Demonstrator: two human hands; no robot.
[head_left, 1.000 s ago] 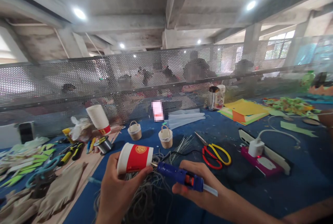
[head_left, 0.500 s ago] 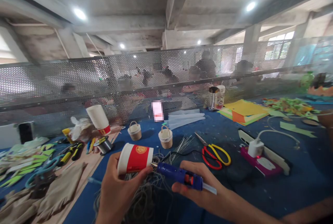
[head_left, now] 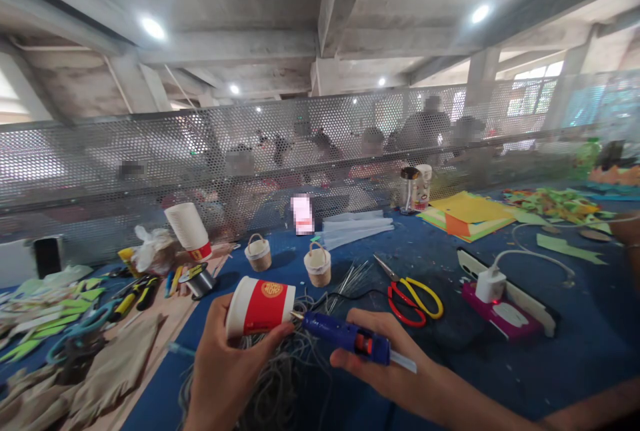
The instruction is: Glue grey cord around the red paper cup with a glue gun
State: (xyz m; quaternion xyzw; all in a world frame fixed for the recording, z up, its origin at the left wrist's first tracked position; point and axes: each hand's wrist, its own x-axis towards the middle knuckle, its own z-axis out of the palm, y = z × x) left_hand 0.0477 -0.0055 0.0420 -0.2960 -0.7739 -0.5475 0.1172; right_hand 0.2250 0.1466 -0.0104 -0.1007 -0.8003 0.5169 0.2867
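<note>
My left hand (head_left: 233, 357) grips a red and white paper cup (head_left: 265, 306), tipped on its side, thumb along the lower edge. In my right hand (head_left: 380, 351) is a blue hot glue gun (head_left: 345, 336) with a clear glue stick (head_left: 403, 362) poking out of its back. The gun's metal nozzle is at the right end of the cup; I cannot tell whether it touches. Below both hands lies a tangle of grey cord (head_left: 280, 377). Two small lined baskets with handles, a left basket (head_left: 259, 255) and a right basket (head_left: 318, 267), stand just beyond the cup.
Red and yellow scissors (head_left: 413, 297) and thin wires (head_left: 350, 284) lie right of centre. A power strip (head_left: 505, 311) with a charger sits farther right. Stacked paper cups (head_left: 187, 227), a wire spool (head_left: 199, 280) and beige fabric (head_left: 117, 367) are at left. A perforated metal screen (head_left: 280, 177) runs behind.
My hands, the cup and the glue gun hold nearly the same position. Behind the screen, a person has shifted to the right.
</note>
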